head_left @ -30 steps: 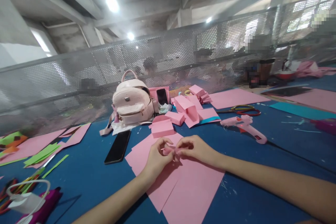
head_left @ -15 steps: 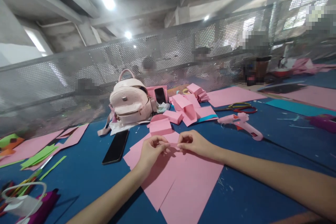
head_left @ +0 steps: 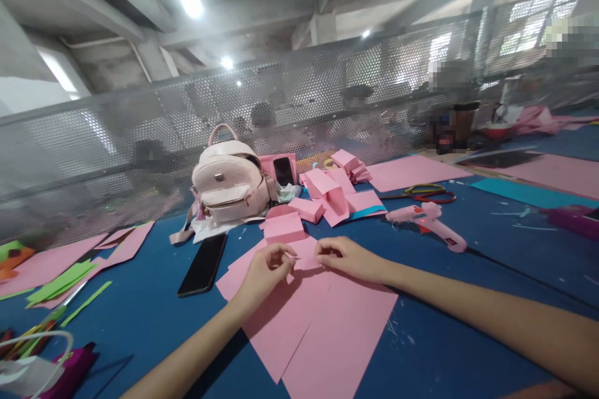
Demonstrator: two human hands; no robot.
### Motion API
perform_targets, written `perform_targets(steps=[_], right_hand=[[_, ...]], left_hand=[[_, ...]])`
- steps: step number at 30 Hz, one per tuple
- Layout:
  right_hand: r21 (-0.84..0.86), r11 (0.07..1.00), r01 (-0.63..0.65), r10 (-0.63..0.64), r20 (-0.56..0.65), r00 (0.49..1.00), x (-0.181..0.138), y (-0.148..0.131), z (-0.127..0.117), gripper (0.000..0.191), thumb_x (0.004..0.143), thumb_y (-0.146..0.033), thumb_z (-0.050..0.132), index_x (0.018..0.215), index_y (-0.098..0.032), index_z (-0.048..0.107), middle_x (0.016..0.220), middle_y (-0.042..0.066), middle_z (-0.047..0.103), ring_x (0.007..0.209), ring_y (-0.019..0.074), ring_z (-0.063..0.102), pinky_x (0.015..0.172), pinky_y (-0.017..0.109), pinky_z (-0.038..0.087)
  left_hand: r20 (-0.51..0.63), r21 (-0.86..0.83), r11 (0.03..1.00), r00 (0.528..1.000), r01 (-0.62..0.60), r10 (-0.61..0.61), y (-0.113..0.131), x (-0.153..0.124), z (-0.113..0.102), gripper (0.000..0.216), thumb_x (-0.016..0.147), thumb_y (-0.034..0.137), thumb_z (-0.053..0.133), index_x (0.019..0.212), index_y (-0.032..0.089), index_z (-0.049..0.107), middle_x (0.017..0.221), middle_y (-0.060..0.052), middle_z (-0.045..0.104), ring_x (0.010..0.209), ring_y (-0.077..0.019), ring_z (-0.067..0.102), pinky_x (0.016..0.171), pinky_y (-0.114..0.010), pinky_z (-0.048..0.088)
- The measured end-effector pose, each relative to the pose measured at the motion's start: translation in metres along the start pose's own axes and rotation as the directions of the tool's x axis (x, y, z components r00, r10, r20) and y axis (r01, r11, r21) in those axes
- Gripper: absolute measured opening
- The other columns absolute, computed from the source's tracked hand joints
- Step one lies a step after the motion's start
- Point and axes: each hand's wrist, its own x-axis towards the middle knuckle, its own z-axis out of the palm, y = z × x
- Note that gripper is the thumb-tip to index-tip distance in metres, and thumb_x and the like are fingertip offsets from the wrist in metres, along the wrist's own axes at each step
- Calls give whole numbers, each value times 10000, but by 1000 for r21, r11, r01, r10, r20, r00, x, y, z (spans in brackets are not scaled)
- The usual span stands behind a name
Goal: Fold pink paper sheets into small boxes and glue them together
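My left hand (head_left: 264, 270) and my right hand (head_left: 346, 257) meet over a stack of pink paper sheets (head_left: 318, 324) on the blue table (head_left: 150, 318). Both hands pinch a small pink paper piece (head_left: 304, 258) between thumb and fingers, low over the sheets. A folded pink paper block (head_left: 283, 227) lies just beyond the hands.
A black phone (head_left: 203, 265) lies left of the sheets, a pink backpack (head_left: 229, 184) behind it. A pink glue gun (head_left: 428, 222) and scissors (head_left: 428, 192) lie at the right. Several folded pink pieces (head_left: 334, 190) sit in the middle. Green strips (head_left: 60, 283) lie left. A perforated metal screen (head_left: 140, 143) bounds the far edge.
The hands have lowered the small pink piece toward the sheets and spread slightly apart. The view has shifted a little to the right.
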Motion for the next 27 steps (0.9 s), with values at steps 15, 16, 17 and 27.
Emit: perform_targets(steps=[15,16,17,27], right_hand=[[-380,914,143,-30,290,957,-19,-13,-12,70,880,-209,642,906,-189,580,908,19,595,826,182,539,722,277,397],[-378,915,141,-29,286,958,-20,-11,-13,137,872,-240,674,960,-190,583,952,29,601,863,195,543,743,287,406],[-372,918,139,-29,285,958,-21,-8,-14,195,864,-267,697,1006,-192,585,989,38,603,900,209,544,766,299,413],[-115,984,133,-104,232,967,-25,19,-17,146,934,-269,639,1079,-253,631,1033,9,614,956,176,551,846,301,419]], left_hand=[[623,549,262,597,-794,505,9,-32,25,265,961,83,441,1136,80,640,934,-129,718,835,-223,666,754,-348,550],[602,550,249,585,-797,543,6,-32,26,264,966,81,429,1120,65,642,939,-126,720,842,-219,667,763,-347,555],[580,552,239,574,-799,579,3,-33,26,263,971,86,425,1108,56,648,956,-123,724,853,-217,669,773,-345,557],[389,672,174,543,-720,744,-13,-25,34,206,972,110,543,888,184,717,902,54,775,781,-91,688,799,-218,544]])
